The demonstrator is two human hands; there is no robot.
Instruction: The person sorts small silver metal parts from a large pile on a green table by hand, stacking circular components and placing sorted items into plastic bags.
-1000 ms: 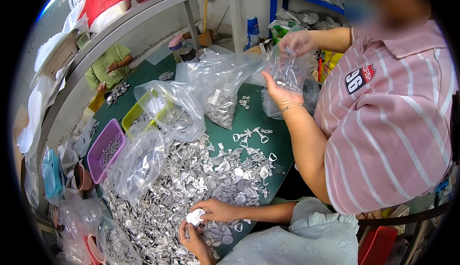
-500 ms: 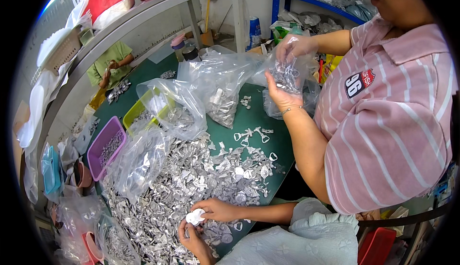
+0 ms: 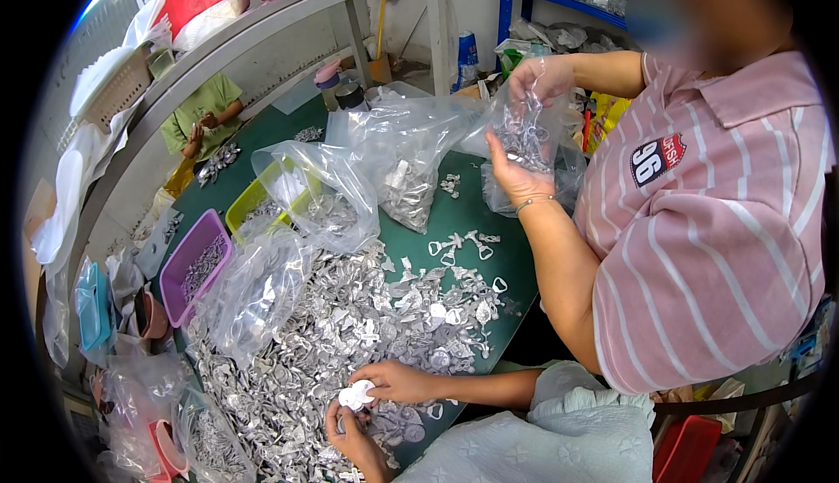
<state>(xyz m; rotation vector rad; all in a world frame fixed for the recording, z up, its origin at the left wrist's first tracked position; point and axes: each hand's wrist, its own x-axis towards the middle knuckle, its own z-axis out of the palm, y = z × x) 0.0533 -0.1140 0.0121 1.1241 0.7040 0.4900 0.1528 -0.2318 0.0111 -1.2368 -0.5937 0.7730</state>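
At the lower middle, my right hand (image 3: pixel 398 382) pinches a bright white flat piece with rounded lobes (image 3: pixel 357 395). My left hand (image 3: pixel 354 437) is just below, its fingers closed at the same piece's lower left edge. Both hands are over a wide heap of small silvery metal pieces (image 3: pixel 288 387), many flat and ornament-like. What my left palm covers is hidden. Several pieces with ring-shaped ends (image 3: pixel 483 250) lie apart beyond the heap, on the green tabletop (image 3: pixel 472 194).
At right, a co-worker in a striped shirt (image 3: pixel 699 256) holds a clear bag of metal parts (image 3: pixel 524 138). A purple tub (image 3: pixel 175 289), a yellow-green tub (image 3: pixel 236 215) and a filled plastic bag (image 3: pixel 406 186) stand beyond the heap. Another person (image 3: pixel 205 120) is at far left.
My hands keep their places on the white piece. The co-worker's upper hand has shifted slightly at the clear bag, and the far person's hands have moved a little.
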